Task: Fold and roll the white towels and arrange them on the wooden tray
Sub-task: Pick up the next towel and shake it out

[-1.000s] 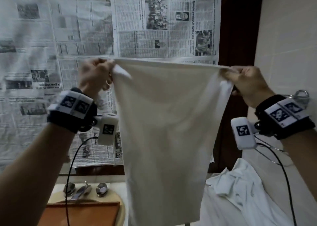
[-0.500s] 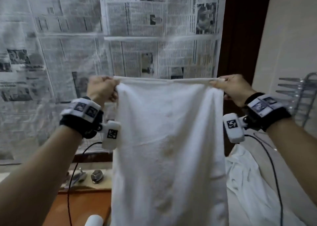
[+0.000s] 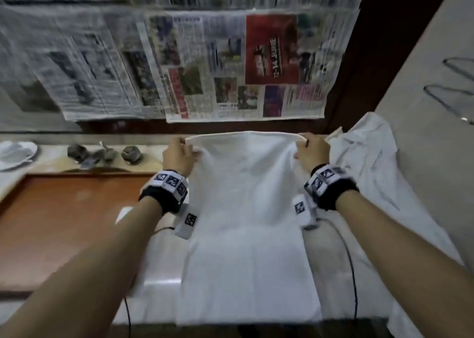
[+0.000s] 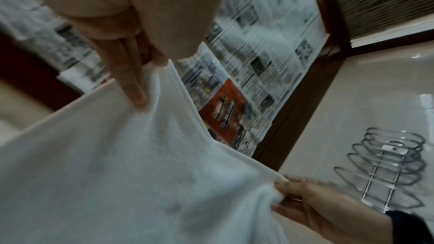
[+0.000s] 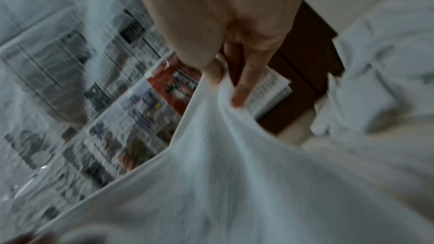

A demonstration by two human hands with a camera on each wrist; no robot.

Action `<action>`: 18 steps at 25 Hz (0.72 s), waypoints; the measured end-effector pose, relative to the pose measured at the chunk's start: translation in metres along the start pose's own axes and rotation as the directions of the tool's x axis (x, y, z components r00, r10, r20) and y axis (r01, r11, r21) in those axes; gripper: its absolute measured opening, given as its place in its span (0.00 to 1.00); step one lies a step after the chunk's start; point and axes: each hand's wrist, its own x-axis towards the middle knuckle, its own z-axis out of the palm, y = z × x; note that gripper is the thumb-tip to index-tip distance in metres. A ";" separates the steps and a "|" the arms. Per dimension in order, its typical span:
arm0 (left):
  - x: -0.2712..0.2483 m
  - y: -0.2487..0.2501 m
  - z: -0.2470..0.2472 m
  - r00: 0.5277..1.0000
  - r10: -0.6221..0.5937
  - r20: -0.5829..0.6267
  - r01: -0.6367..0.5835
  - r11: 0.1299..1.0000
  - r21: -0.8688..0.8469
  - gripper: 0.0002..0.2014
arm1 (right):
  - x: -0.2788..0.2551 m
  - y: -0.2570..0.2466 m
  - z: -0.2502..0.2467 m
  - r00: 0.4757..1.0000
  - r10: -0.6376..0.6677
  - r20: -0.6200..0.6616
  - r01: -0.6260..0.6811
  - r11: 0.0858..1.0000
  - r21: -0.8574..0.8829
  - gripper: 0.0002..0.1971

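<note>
Towel: white towel (image 3: 246, 209), held up in the air a second ago, now lowered; near part lies on the tabletop (image 3: 164, 283), far edge still raised.
Left hand (image 3: 177, 155): pinches far-left corner.
Right hand (image 3: 311, 150): pinches far-right corner.
Wooden tray (image 3: 59, 214): left of towel.
Crumpled towel (image 3: 372, 163): right, waiting.
Meaning: spreading nearly done; folding likely next.

light: dim, indoor | blur: motion smear, all views | edges: wide-angle warp
</note>
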 end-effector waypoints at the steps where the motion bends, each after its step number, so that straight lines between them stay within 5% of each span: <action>1: -0.017 -0.024 0.019 0.999 0.001 0.047 -0.007 0.993 0.117 0.15 | -0.020 0.024 0.026 0.995 0.066 0.080 -0.056 0.990 -0.131 0.28; 3: -0.075 -0.072 0.056 0.956 -0.074 0.285 0.001 0.969 0.249 0.28 | -0.085 0.072 0.074 0.912 0.207 0.354 -0.053 0.916 -0.399 0.37; 6: -0.137 -0.129 0.092 0.819 -0.191 0.542 -0.058 0.911 0.409 0.31 | -0.152 0.127 0.111 0.759 0.262 0.596 0.111 0.850 -0.515 0.34; 11: -0.109 -0.140 0.110 0.821 -0.173 0.544 -0.168 0.838 0.519 0.32 | -0.123 0.138 0.125 0.764 0.255 0.593 0.141 0.831 -0.538 0.34; 15: -0.088 -0.109 0.126 0.819 -0.322 0.475 -0.057 0.778 0.625 0.31 | -0.117 0.111 0.136 0.777 0.245 0.580 0.137 0.833 -0.535 0.34; 18: -0.136 -0.106 0.133 0.740 -0.174 0.650 -0.286 0.793 0.538 0.30 | -0.152 0.116 0.137 0.708 0.058 0.703 0.363 0.824 -0.434 0.33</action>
